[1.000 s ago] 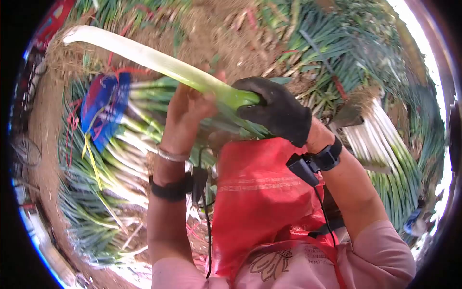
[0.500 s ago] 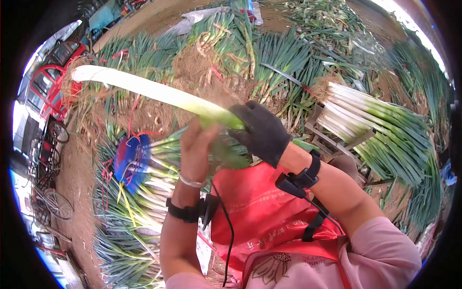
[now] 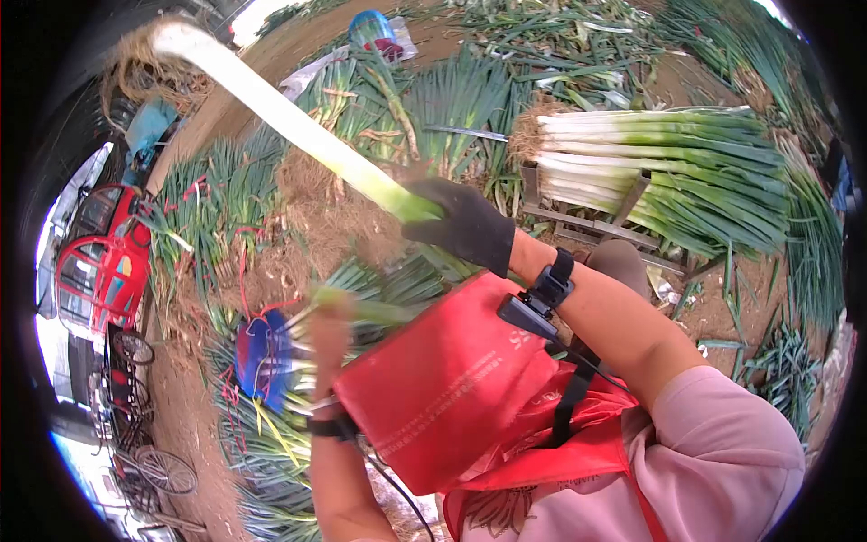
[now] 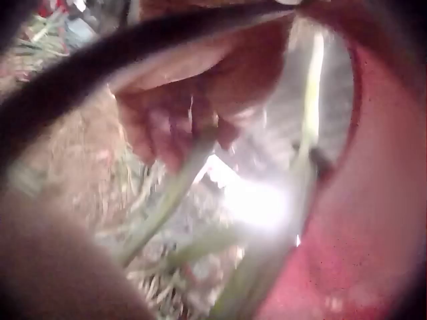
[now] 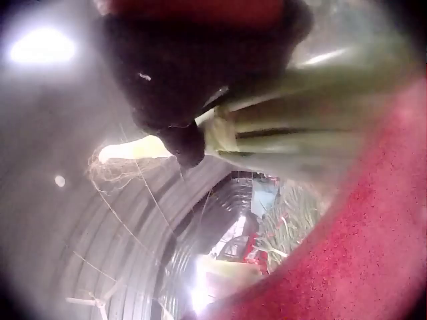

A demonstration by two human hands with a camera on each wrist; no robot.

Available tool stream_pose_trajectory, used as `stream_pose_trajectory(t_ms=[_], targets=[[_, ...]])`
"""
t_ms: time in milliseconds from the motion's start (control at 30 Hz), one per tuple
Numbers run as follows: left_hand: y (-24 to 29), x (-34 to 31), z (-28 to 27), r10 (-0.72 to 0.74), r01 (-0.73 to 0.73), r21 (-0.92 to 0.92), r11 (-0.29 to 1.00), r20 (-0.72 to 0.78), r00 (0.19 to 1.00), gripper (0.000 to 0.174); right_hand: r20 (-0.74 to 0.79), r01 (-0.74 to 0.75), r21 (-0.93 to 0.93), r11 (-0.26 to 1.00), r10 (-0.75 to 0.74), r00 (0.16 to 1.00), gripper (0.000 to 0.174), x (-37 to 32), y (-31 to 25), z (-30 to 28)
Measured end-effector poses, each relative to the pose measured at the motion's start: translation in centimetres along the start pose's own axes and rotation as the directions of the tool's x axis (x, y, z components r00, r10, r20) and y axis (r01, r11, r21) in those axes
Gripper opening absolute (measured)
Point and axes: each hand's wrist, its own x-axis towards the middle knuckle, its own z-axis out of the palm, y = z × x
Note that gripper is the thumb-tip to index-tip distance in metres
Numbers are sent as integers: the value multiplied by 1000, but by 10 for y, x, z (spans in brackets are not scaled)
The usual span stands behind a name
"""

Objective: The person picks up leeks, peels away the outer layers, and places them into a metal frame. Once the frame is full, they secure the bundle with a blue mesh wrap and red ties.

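A long leek (image 3: 280, 113) with a white shaft and tangled roots slants up to the left in the head view. My right hand (image 3: 462, 224), in a black glove, grips it where white turns to green. Its leaves (image 5: 287, 127) trail behind the glove in the right wrist view. Lower left, my bare left hand (image 3: 330, 339) is blurred and apart from the shaft. In the left wrist view its curled fingers (image 4: 177, 130) pinch a torn green leaf (image 4: 160, 213). A red apron (image 3: 442, 379) spreads below both hands.
A bundle of leeks (image 3: 650, 154) lies on a metal rack (image 3: 587, 226) at right. More leeks (image 3: 470, 90) cover the ground ahead. A blue wrap (image 3: 264, 357) surrounds some at left. Beyond stand a red vehicle (image 3: 108, 257) and a bicycle (image 3: 167, 470).
My left hand has left the leek's shaft and moved down and left with a leaf. The leek's root end has risen. The head view has shifted, showing more of the ground ahead.
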Motion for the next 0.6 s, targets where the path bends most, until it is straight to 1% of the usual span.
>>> stream_pose_trajectory(t_ms=[33, 67, 100, 133, 167, 200, 233, 267, 300, 333, 367, 433, 467, 500, 567, 600], targets=[[14, -10, 26, 158, -179, 79, 981, 214, 964, 28, -14, 2, -5, 1000, -2, 1000, 48, -1, -5, -5], [27, -15, 49, 294, -332, 85, 939, 299, 908, 33, -26, 9, -1, 1000, -9, 1000, 47, -2, -10, -10], [46, -12, 67, 405, -444, 71, 893, 304, 863, 39, -36, 17, 0, 1000, -17, 999, 46, -2, -14, -16], [70, 0, 67, 485, -511, 31, 859, 272, 831, 45, -47, 28, 2, 1000, -28, 999, 42, -5, -18, -20], [101, 12, 56, 483, -510, 29, 860, 279, 830, 45, -51, 21, 4, 1000, -21, 998, 42, -10, -17, -18], [128, 25, 49, 544, -517, -172, 839, 231, 806, 52, -50, 40, -9, 999, -40, 998, 40, -13, -14, -15], [140, 31, 45, 596, -514, -361, 778, 165, 786, 59, -47, 65, -20, 998, -66, 997, 38, -13, -14, -12], [141, 26, 50, 595, -517, -351, 781, 162, 788, 59, -44, 73, -13, 997, -74, 996, 38, -14, -20, -8], [141, 18, 61, 499, -360, -487, 796, 190, 846, 65, -96, 94, 58, 994, -88, 991, 37, -14, -30, -3], [143, 11, 70, 405, -192, -608, 771, 234, 884, 71, -151, 120, 123, 985, -101, 983, 36, -13, -35, -3], [147, 6, 71, 413, -204, -604, 770, 229, 881, 71, -156, 132, 123, 984, -112, 981, 36, -11, -36, -4], [151, -2, 73, 440, -149, -737, 659, 216, 872, 73, -106, 253, -156, 955, -271, 957, 37, -11, -36, -9], [151, -5, 74, 412, -112, -772, 626, 206, 888, 67, -55, 274, -312, 910, -305, 951, 32, -11, -38, -14], [149, -7, 73, 399, -106, -770, 630, 202, 895, 67, -43, 275, -304, 912, -302, 952, 32, -11, -41, -18], [148, -4, 70, 399, -190, -592, 783, 245, 884, 63, 29, 352, -555, 754, -406, 913, 25, -8, -45, -27], [153, -7, 70, 407, -239, -546, 803, 208, 889, 58, 105, 376, -621, 687, -403, 909, 20, -5, -45, -32]])
